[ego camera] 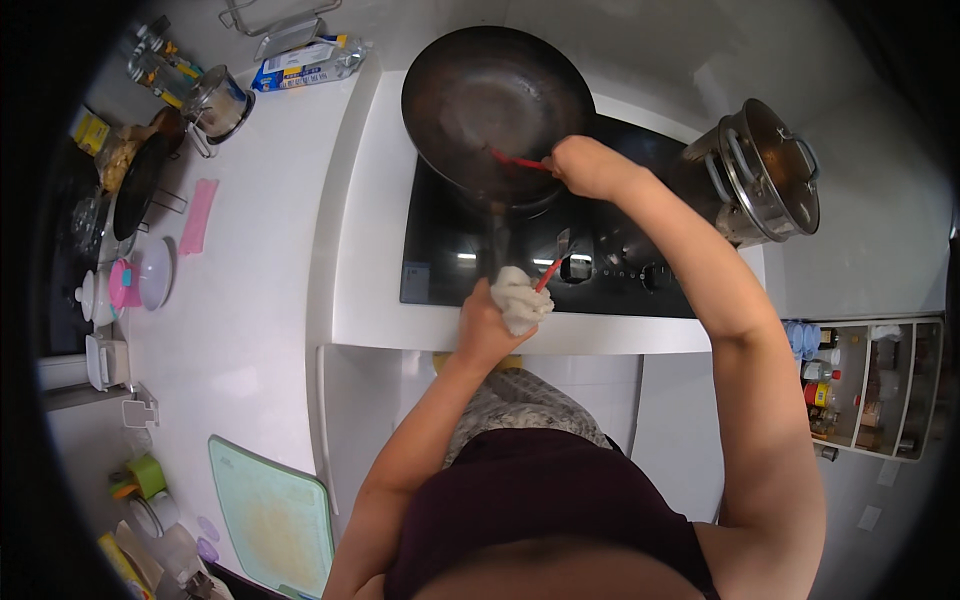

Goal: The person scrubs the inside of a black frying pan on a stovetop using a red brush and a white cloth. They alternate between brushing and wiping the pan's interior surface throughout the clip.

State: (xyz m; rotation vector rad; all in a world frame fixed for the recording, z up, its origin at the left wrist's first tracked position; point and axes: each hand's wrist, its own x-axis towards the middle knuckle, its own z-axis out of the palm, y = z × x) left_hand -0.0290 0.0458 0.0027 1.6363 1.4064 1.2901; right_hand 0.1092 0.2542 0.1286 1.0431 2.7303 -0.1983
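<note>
A dark wok sits over the back left of the black glass cooktop, its handle pointing toward me. My right hand grips a thin red tool, whose far end reaches down into the wok. Bunched in my left hand is a white cloth, near the cooktop's front edge. From the cloth sticks out a red-handled utensil with a greyish end. The cloth hides where the wok handle ends, so I cannot tell whether my left hand grips it too.
A lidded steel pot stands at the cooktop's right. On the left counter are a small saucepan, a pink cloth, a lilac bowl and a green cutting board. A bottle rack is at the right.
</note>
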